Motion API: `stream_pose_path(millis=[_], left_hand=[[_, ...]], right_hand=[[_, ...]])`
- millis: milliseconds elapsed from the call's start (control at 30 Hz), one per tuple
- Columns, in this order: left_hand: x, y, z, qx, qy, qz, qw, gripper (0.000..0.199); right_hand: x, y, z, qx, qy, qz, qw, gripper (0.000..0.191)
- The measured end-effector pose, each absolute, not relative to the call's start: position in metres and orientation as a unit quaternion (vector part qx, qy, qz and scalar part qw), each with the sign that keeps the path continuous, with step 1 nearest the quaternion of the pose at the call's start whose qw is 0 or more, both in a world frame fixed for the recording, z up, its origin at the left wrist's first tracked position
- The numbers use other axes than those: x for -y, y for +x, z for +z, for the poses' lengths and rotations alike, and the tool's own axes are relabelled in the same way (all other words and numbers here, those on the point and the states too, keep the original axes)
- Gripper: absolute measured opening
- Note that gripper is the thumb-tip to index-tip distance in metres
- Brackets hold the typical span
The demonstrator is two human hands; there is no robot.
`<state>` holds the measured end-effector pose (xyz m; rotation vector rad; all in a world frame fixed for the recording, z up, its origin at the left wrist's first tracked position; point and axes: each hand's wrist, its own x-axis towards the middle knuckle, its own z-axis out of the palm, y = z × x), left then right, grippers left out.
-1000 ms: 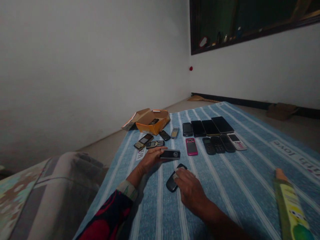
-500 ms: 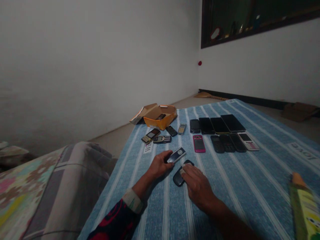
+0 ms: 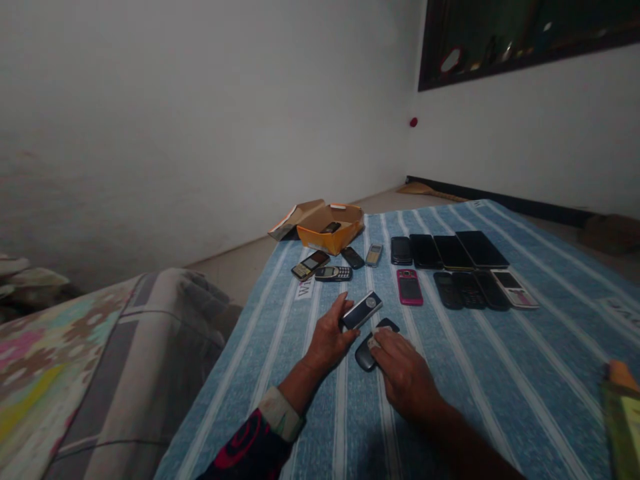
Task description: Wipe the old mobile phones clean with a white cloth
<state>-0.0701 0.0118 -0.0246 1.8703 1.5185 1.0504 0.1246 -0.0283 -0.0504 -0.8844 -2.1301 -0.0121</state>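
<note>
My left hand (image 3: 326, 339) is closed on a slim silver and dark-blue mobile phone (image 3: 362, 311), gripping its near end between thumb and fingers, tilted above the cloth. Pinched in the fingers of my right hand (image 3: 406, 375) is a small white wad (image 3: 373, 341), perhaps tissue or cloth. Under those fingers a dark rounded phone (image 3: 367, 359) lies on the striped blue cover, partly hidden by the hand. Beyond my hands are a pink phone (image 3: 410, 288), a keypad phone (image 3: 333, 273) and a gold-and-black phone (image 3: 311, 265).
An open orange box (image 3: 327, 240) with a phone inside stands at the far left of the blue cover (image 3: 320, 413). Several black phones (image 3: 481, 249) lie in two rows at right. A yellow-green packet (image 3: 623, 420) sits at the right edge; a draped patterned cover (image 3: 150, 347) is at left.
The view has turned slightly left, so everything appears shifted right. My left hand still holds the silver-and-blue phone, and my right hand stays over the dark phone.
</note>
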Motion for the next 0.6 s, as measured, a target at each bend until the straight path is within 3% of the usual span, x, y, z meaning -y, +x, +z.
stream_pose_path(millis=[600], left_hand=[[-0.0126, -0.0719, -0.0305, -0.533, 0.706, 0.403, 0.232, 0.084]], right_hand=[[0.0284, 0.1253, -0.0495, 0.837, -0.361, -0.041, 0.410, 0.038]])
